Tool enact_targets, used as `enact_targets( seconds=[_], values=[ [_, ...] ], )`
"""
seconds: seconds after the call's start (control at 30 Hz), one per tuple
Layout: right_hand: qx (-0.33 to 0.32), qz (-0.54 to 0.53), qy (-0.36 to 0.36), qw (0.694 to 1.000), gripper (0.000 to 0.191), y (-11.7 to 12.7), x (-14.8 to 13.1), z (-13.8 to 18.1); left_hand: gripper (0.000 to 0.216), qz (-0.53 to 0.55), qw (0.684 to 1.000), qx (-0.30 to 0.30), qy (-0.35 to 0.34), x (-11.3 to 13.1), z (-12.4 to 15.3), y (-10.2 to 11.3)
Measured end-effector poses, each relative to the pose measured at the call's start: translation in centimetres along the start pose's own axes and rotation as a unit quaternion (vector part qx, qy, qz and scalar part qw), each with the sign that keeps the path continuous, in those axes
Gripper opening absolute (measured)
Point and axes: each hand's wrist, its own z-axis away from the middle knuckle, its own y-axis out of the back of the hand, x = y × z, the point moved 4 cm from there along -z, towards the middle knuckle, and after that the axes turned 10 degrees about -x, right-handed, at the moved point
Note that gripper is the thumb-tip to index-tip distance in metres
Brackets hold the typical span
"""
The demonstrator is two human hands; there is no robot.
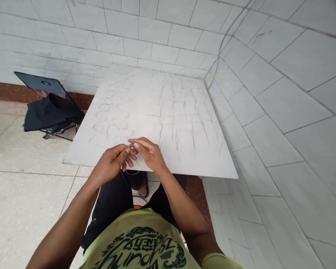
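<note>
To the left of the white tabletop [142,93], a pale floor [30,194] is seen, and a folding chair [54,86] is placed there with its blue-grey back raised. A dark cloth [49,114] is draped over its seat. Along the left part of the tabletop, wavy, curling strands [108,98] are laid out in rough rows; whether they are wire or another material cannot be told.

At the tabletop's near edge, left of its middle, the left hand [114,158] is held with thumb and forefinger pressed together on a thin strand [133,174]. The strand is bent into a loop, which is seen below the fingers, just past that edge. Below the tabletop, a foot in a sandal [143,188] is glimpsed between dark trousers [114,198]. The right hand [149,153] is brought up against the left, its fingertips gathered at the same spot above the near edge; whether the strand is gripped by it too cannot be told.

On the tabletop's right part, straighter strands [194,101] are crossed in a loose grid. Beyond its far right corner, a cable [219,52] is run up the wall, and the right side is bounded by a tiled wall [294,108].
</note>
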Motion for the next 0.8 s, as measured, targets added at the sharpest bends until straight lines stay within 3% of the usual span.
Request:
enact_targets(
  seconds=[0.23,0.8],
  values=[
    [-0.007,-0.054,0.012,0.998,0.034,-0.2,0.1,0.1,0.032,-0.008,0.999,-0.040,0.008,0.2,0.3,-0.6],
    [-0.058,-0.083,-0.001,0.995,0.040,1.1,1.1,0.8,0.021,0.112,0.987,0.104,0.051,-0.1,0.8,-1.1]
  ],
)
